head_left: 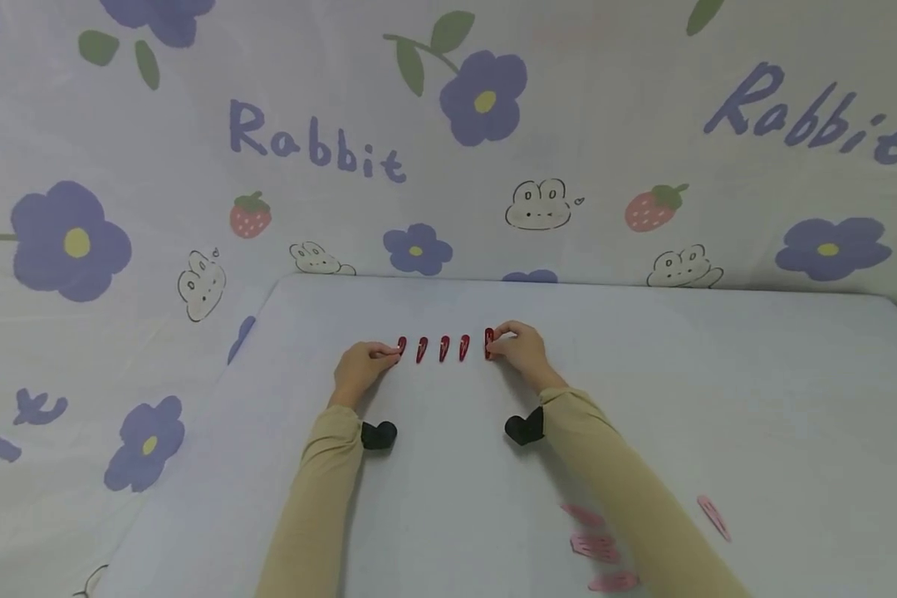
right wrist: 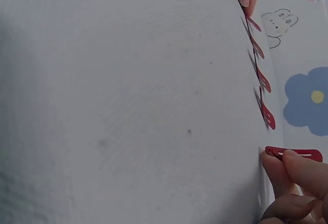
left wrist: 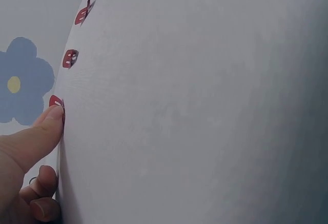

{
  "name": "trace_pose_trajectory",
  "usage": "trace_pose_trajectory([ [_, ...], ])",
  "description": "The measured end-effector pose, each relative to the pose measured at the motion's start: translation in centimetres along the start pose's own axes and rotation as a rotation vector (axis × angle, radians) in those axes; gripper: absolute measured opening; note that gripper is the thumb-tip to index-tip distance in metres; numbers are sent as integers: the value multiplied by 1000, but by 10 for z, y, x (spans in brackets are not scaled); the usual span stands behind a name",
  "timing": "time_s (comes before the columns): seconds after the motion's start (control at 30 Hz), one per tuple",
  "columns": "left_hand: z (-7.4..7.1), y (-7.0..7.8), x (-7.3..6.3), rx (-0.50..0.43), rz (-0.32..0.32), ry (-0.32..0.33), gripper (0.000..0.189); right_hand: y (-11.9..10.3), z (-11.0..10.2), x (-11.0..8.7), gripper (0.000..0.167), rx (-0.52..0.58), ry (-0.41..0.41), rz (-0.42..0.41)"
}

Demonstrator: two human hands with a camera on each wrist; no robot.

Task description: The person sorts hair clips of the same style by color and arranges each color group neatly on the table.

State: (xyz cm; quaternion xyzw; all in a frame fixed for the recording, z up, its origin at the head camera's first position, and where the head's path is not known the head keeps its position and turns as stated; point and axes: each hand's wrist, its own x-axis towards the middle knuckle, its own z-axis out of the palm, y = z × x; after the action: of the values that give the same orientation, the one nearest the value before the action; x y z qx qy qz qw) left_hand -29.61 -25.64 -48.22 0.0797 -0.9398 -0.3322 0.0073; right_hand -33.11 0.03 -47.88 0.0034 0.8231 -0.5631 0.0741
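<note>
Red snap hair clips stand out in a short row near the far side of the white table. At the row's left end my left hand (head_left: 362,372) pinches a red hair clip (head_left: 402,342); its thumb covers part of that clip (left wrist: 56,100) in the left wrist view. My right hand (head_left: 525,353) holds the rightmost red hair clip (head_left: 489,335) between thumb and finger, and the right wrist view shows this clip (right wrist: 310,154) sticking out past the fingertips. Between the hands lie 3 more red clips (head_left: 444,349), roughly parallel and spaced apart.
Several pink hair clips (head_left: 596,547) lie beside the right forearm, partly hidden by the sleeve. Another pink clip (head_left: 713,518) is farther right. The white table (head_left: 433,482) meets a cloth (head_left: 590,108) printed with flowers, rabbits and strawberries. Black devices (head_left: 379,435) sit at both wrists.
</note>
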Motion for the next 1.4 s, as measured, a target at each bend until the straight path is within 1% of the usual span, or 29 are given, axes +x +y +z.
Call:
trace_pose_trajectory([
  [0.07, 0, 1, 0, 2, -1, 2, 20, -2, 2, -1, 14, 5, 1, -2],
  [0.27, 1, 1, -1, 10, -3, 5, 19, -3, 3, -3, 13, -61, -2, -13],
  [0.37, 1, 1, -1, 11, -2, 6, 19, 0, 3, -3, 13, -125, 9, -47],
  [0.5, 1, 2, -2, 9, -10, 0, 20, 2, 6, -1, 16, -256, 20, -102],
  [0.6, 0, 2, -2, 15, -13, 0, 20, 2, 7, -1, 17, -339, 18, -122],
  [0.67, 0, 2, -1, 16, -11, 3, 20, 0, 7, 0, 18, -374, 12, -120],
  [0.77, 1, 2, -1, 15, -2, 3, 20, -2, 6, 0, 18, -390, 5, -103],
  [0.9, 0, 0, 0, 18, 6, 2, 21, -4, 6, 1, 19, -382, -10, -81],
  [1.23, 2, -2, 2, 24, -5, 1, 22, -1, 5, 5, 20, -401, -8, -76],
  [1.4, 3, -1, 1, 22, -7, 2, 23, 0, 3, 2, 21, -375, -19, -82],
])
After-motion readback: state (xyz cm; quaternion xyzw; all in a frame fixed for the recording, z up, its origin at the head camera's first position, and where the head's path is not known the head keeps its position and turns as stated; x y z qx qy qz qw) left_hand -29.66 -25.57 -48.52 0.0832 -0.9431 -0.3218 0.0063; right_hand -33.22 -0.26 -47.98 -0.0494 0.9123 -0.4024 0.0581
